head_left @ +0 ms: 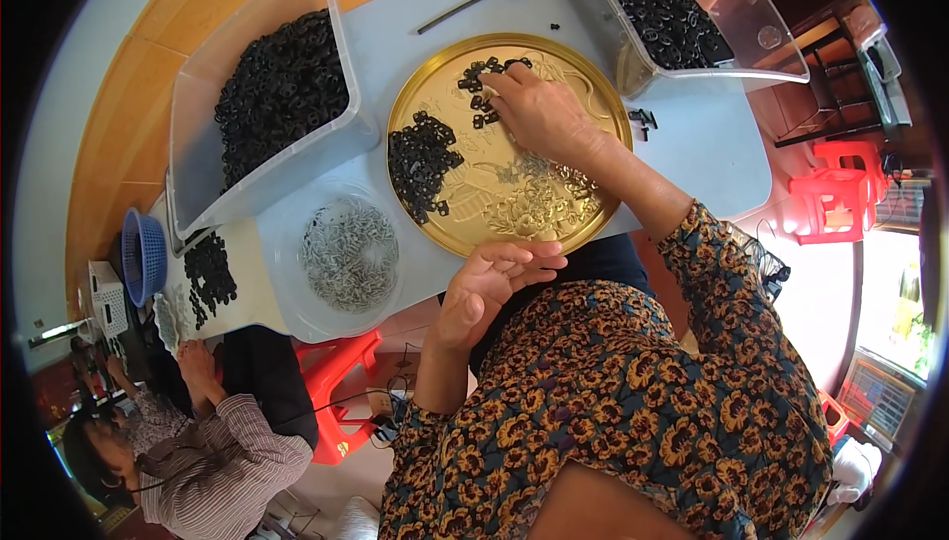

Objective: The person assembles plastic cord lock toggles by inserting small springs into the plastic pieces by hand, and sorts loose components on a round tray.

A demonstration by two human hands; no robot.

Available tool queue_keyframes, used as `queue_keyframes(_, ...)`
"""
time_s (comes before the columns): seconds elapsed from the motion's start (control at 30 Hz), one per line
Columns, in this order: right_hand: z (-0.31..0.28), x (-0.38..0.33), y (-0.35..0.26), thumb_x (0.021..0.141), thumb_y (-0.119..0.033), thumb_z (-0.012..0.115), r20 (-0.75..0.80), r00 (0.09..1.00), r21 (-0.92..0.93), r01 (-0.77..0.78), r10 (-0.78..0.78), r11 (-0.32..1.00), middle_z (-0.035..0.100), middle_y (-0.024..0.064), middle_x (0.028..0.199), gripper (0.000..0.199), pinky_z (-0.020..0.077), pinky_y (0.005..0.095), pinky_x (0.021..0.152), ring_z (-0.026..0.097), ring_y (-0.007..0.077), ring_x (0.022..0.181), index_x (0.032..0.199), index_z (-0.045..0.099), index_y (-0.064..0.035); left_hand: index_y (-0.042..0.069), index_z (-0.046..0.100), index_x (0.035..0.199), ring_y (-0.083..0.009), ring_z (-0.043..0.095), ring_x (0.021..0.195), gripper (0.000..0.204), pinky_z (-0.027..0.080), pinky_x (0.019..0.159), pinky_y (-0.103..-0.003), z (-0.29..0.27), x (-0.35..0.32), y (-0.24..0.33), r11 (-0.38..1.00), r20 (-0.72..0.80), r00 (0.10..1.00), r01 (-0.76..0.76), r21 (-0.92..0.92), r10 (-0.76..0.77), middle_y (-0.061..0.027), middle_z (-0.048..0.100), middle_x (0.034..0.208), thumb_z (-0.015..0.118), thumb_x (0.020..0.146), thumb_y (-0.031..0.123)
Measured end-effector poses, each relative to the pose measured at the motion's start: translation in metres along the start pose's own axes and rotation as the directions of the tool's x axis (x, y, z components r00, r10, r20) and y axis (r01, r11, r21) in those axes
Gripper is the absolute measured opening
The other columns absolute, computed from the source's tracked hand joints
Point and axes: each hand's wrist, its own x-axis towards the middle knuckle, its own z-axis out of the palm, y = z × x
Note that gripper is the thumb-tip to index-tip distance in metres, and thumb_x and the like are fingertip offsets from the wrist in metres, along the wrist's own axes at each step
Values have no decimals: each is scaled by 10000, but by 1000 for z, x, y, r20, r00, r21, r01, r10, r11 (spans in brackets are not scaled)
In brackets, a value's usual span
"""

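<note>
Here over the round gold-coloured metal tray (484, 161), bending the right hand (544, 115)'s fingers down at a loose cluster of small black plastic-looking pieces (480, 121); can't tell whether pinching one! Holding the left hand (484, 293) by the near rim, with fingers loosely curled and parted. Seeing a bigger black heap (423, 162) at the tray's left.

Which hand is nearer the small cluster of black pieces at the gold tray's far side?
Right. The right hand is over the right side of the black cluster; the left hand is farther off, by the near rim of the gold tray.
</note>
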Motion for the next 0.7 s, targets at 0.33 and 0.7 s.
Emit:
queue_keyframes(0.33,-2,9,-8,893,-111,572,146,988,-61,63,-54,996,620,178,1069,403,551,483,743,673,388,867,1295,572,-95,33,434,1351,-412,463,1326,680,352,1108,-498,-6,2,2,999,-11,999,-31,28,31,-296,431,1440,599,936,545)
queue_keyframes(0.7,-4,12,-12,895,-105,569,108,994,-70,12,-4,998,622,182,1107,404,547,478,755,671,399,906,1299,573,-110,30,432,1354,-404,465,1326,686,352,1108,-502,-12,-3,3,999,-33,999,-39,35,40,-296,430,1441,599,935,547)
